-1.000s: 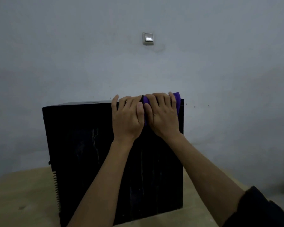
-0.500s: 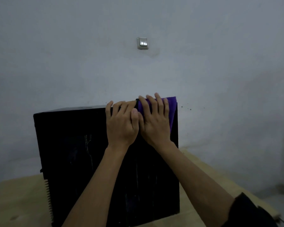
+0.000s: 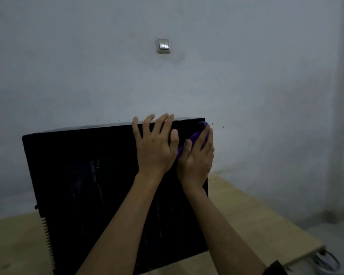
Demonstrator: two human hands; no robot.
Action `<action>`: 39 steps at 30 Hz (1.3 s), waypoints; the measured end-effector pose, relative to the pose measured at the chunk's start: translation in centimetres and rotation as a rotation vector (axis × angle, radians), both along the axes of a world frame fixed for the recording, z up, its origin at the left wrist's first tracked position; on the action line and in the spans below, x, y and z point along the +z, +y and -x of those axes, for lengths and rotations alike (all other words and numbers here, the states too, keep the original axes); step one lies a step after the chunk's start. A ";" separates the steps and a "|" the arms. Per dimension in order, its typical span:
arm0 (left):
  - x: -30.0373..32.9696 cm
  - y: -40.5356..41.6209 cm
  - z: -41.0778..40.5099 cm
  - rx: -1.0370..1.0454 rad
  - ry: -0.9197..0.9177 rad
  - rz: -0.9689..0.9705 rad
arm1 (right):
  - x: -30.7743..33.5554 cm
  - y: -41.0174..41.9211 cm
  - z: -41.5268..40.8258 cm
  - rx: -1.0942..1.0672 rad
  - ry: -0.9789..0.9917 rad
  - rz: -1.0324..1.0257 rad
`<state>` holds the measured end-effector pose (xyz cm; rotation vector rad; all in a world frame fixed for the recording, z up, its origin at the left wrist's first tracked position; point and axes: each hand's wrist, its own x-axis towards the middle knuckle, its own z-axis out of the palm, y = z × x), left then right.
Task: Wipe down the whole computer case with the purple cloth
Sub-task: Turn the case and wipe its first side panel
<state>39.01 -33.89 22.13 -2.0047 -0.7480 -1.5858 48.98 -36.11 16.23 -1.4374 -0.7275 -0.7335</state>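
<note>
A black computer case [image 3: 83, 175] stands upright on a light wooden table [image 3: 246, 219], its streaked side panel facing me. My left hand [image 3: 154, 147] lies flat on the upper right of that panel, fingers spread over the top edge. Just right of it, my right hand [image 3: 197, 155] grips the purple cloth [image 3: 191, 139] at the case's upper right corner. Only a strip of the cloth shows between thumb and fingers.
A grey wall with a white light switch [image 3: 163, 46] rises close behind the case. The table's right edge [image 3: 306, 253] drops off at the lower right, with cables [image 3: 326, 261] on the floor below. A ribbed part [image 3: 47, 241] lines the case's lower left edge.
My right hand has turned and slid down onto the case's right corner, bunching the cloth that lay flat over the top edge. My left hand's fingers have spread. The view has shifted slightly.
</note>
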 end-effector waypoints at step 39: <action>-0.4 0.0 -0.7 -0.033 -0.022 0.040 | -2.2 0.2 0.6 0.002 0.094 -0.027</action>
